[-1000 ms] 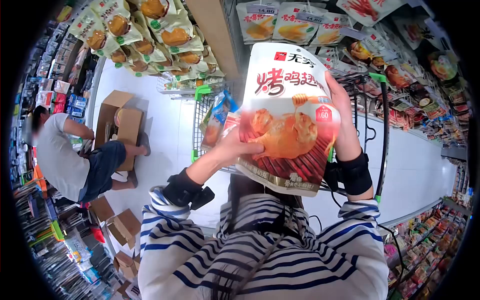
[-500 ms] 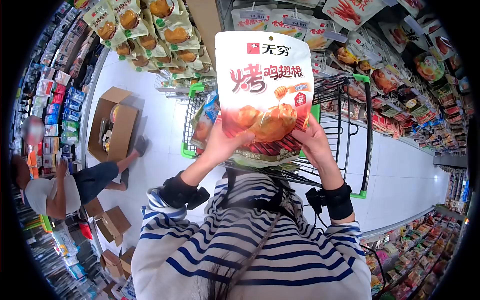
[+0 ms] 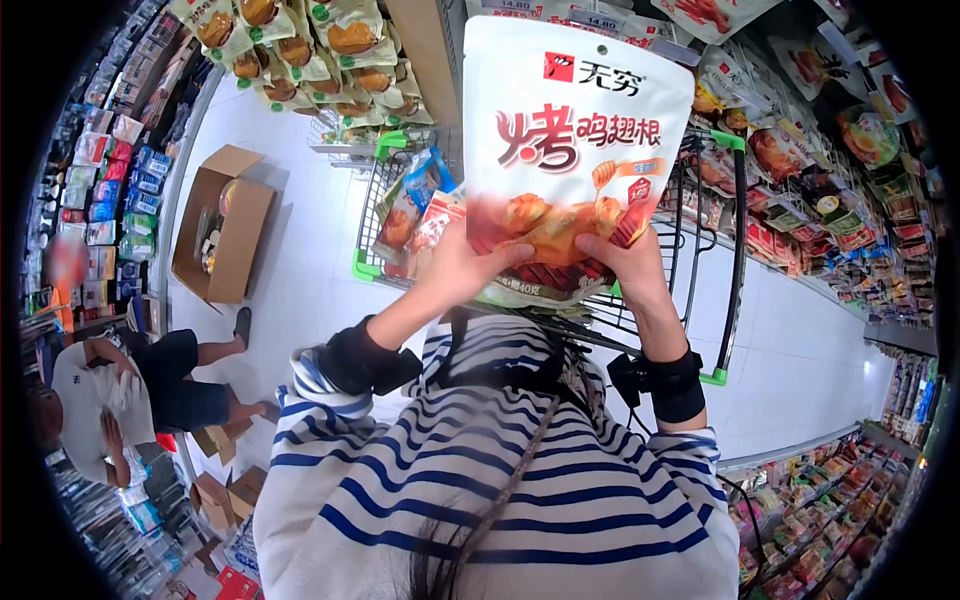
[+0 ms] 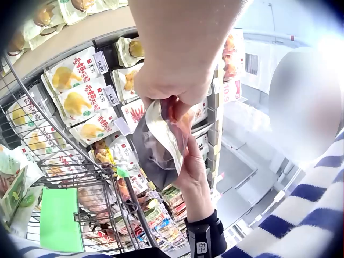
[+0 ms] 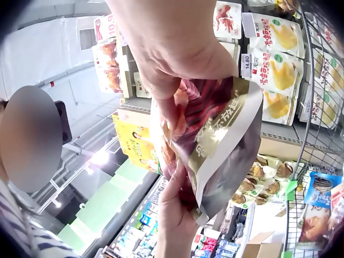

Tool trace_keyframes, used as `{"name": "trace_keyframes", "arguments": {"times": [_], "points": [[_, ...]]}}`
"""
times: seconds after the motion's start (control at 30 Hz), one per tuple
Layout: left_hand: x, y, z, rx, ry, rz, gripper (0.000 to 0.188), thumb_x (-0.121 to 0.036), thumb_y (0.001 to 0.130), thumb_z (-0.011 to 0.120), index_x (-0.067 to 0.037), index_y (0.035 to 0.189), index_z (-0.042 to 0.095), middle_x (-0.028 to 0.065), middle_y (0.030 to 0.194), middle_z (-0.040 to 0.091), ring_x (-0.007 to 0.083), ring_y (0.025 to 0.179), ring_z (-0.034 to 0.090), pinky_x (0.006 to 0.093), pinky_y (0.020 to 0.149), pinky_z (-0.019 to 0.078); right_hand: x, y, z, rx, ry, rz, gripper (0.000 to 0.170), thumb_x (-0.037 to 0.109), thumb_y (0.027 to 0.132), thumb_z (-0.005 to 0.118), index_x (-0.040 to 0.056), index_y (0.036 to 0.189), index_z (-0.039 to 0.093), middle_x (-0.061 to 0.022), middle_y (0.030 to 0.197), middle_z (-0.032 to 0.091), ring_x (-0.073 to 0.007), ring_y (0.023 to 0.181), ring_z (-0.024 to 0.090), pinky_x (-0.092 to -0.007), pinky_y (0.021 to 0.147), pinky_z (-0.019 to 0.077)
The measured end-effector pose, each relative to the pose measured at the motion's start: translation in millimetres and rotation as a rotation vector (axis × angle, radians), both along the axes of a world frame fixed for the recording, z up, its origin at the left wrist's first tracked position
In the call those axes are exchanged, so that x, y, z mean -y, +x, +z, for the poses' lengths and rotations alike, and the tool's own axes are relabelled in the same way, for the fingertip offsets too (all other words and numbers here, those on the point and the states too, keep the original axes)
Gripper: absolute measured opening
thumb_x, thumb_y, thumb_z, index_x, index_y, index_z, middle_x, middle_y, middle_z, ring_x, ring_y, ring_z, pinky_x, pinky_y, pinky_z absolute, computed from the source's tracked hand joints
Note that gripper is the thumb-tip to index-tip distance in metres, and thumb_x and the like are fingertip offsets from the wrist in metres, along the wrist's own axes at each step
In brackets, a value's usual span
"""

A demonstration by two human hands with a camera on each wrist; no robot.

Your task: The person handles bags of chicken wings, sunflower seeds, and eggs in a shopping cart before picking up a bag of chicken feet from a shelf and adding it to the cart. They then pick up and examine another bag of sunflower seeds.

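Observation:
A large white and red pouch of roast chicken wings (image 3: 580,110) is held up in front of the body, its printed front facing the head camera. My left hand (image 3: 455,265) grips its lower left part, thumb lying across the front and fingers hidden behind. On the lower right, my right hand (image 3: 640,270) pinches it the same way, thumb over the printed chicken. From the left wrist view, the grey bottom of the pouch (image 4: 156,156) shows between both hands. The right wrist view shows the gold lower band of the pouch (image 5: 220,129), bent a little.
Behind the pouch stands a shopping cart (image 3: 738,260) with green corners, holding several snack packs (image 3: 410,210). Shelves of hanging bags (image 3: 350,40) line the far side. At left are an open cardboard box (image 3: 230,230) and another person (image 3: 100,400).
The pouch has risen farther up in the head view. My right hand has shifted from the pouch's side edge to its lower right front. The other person has moved away from the large box.

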State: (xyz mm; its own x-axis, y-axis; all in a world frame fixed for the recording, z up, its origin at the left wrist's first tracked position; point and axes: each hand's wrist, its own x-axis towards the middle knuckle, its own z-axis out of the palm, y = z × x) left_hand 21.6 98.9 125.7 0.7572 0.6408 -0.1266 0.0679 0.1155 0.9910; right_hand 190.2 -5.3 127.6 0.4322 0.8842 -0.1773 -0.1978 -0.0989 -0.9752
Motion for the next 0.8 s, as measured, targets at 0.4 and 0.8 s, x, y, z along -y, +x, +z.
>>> {"name": "trace_keyframes", "arguments": {"times": [0.4,0.8], "points": [[9.0,8.5,-18.8,-0.064,-0.033,-0.101,0.037,-0.011,0.070,0.066,0.000,0.102,0.049,0.0052,0.091,0.058,0.0097,0.075,0.055,0.0234,0.065,0.0458,13.9,2.9,-0.5,-0.010,0.047,-0.113,0.026,0.000,0.065,0.066,-0.0025,0.089,0.055,-0.0048,0.078,0.059,-0.0098,0.065,0.056,-0.0207,0.058,0.0450],[3.7,10.8,-7.6,-0.018,-0.220,-0.029,0.026,-0.014,0.076,0.060,0.002,0.095,0.053,0.0035,0.085,0.059,0.0109,0.073,0.056,0.0222,0.067,0.0455,27.3,1.6,0.6,0.181,0.018,-0.098,0.026,0.002,0.066,0.066,-0.0039,0.089,0.055,-0.0057,0.075,0.060,-0.0088,0.061,0.055,-0.0203,0.052,0.0442]]}}
